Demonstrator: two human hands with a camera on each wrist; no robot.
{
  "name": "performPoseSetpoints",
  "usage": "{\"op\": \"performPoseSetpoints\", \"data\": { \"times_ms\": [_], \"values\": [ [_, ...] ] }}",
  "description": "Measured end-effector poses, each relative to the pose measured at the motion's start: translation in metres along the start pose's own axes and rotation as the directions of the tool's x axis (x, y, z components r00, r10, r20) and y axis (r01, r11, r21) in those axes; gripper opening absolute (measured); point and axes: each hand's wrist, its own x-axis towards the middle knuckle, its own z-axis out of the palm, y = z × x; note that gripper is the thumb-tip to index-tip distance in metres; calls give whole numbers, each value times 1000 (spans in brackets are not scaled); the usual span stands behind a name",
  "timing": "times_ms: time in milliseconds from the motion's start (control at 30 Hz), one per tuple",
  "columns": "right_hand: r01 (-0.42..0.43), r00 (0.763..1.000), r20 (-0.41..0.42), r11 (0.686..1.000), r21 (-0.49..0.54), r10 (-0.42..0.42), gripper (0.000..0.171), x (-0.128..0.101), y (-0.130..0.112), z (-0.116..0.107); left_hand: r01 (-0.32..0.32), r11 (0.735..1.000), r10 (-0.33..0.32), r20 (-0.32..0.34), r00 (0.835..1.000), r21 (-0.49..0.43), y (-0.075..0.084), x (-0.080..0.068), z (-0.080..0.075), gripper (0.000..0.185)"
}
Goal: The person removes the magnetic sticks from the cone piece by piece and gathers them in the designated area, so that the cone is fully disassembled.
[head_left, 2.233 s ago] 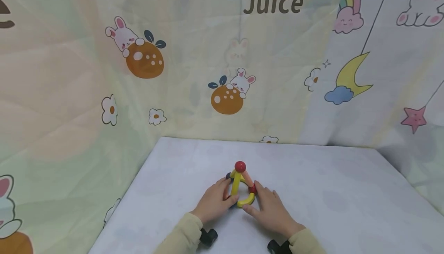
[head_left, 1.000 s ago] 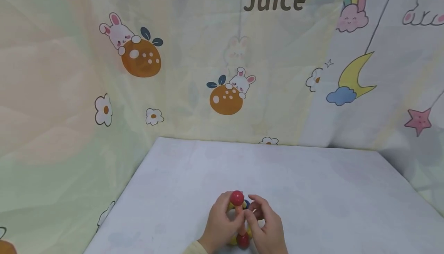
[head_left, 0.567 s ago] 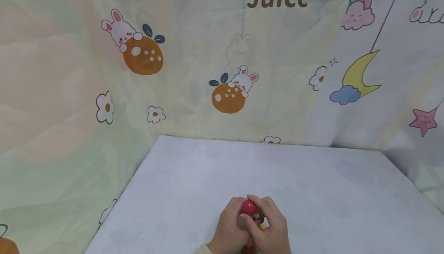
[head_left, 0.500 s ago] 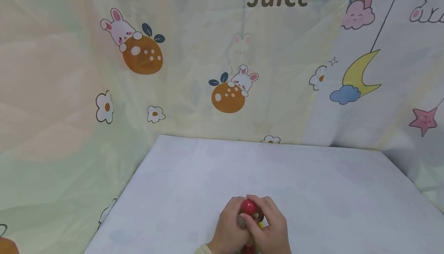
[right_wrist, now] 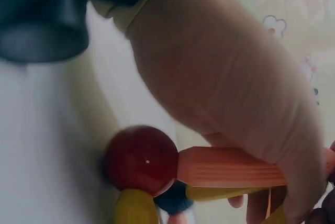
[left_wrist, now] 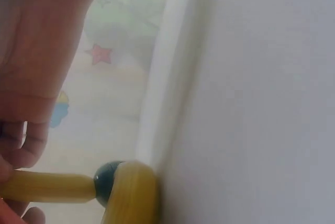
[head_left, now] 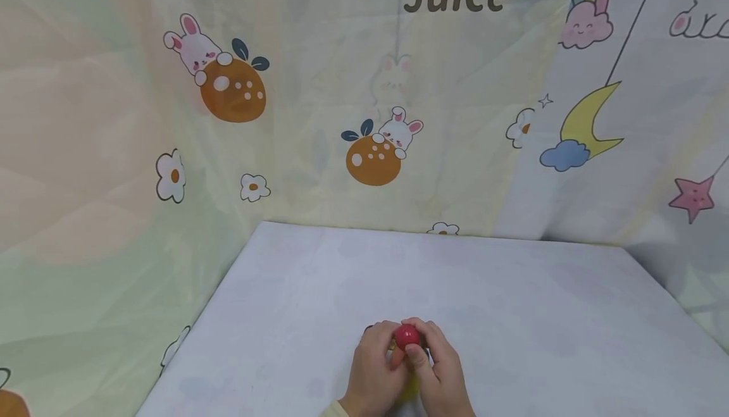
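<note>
Though straight, a ridged orange rod (right_wrist: 233,168)

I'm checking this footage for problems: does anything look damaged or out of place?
Nothing stands out. The ridged orange stick meets the glossy red ball without a visible gap; the left hand and right hand hide other parts.
</note>
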Motion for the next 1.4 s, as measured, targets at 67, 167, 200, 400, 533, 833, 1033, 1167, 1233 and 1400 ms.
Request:
{"op": "performPoseSetpoints", "data": {
  "times_ms": [67, 167, 200, 400, 533, 833, 1033, 1167, 1233, 1400],
  "values": [
    [-110, 994, 12, 992, 60, 109, 24, 0, -3, 0, 15, 1000, -15, -9, 1000, 6, -1, 0, 0, 25],
    [-279, 960, 26, 953, 122, 278, 22, 1, -5, -1, 78, 997, -78, -12, 997, -6, -3, 0, -1, 27],
    [-332, 943, 25, 934, 132, 332, 25, 2, -5, -2, 108, 994, -108, -9, 994, -11, -5, 0, -2, 28],
    [-511, 855, -39, 854, 91, 516, 42, 11, 10, -9, 283, 955, -283, 15, 959, -90, -19, 3, -8, 25],
    [-545, 837, -79, 838, -19, 542, 38, 20, 34, -10, 347, 923, -350, 11, 937, -164, -30, 5, -14, 24],
    [-501, 861, -47, 830, -247, 506, 37, 49, 87, -18, 457, 861, -461, 35, 887, -225, -40, 8, -16, 31],
    [-428, 889, -10, 824, -371, 458, 39, 74, 109, -19, 536, 812, -534, 77, 842, -230, -44, 7, -13, 35],
    [-419, 883, 15, 802, -426, 468, 41, 85, 114, -17, 568, 789, -569, 67, 819, -235, -47, 7, -12, 36],
    [-412, 881, 26, 794, -447, 472, 41, 87, 115, -15, 580, 781, -582, 64, 810, -233, -48, 7, -11, 37],
    [-394, 881, 37, 775, -494, 471, 44, 91, 116, -10, 587, 776, -591, 60, 805, -233, -49, 9, -11, 37]
  ]
}}
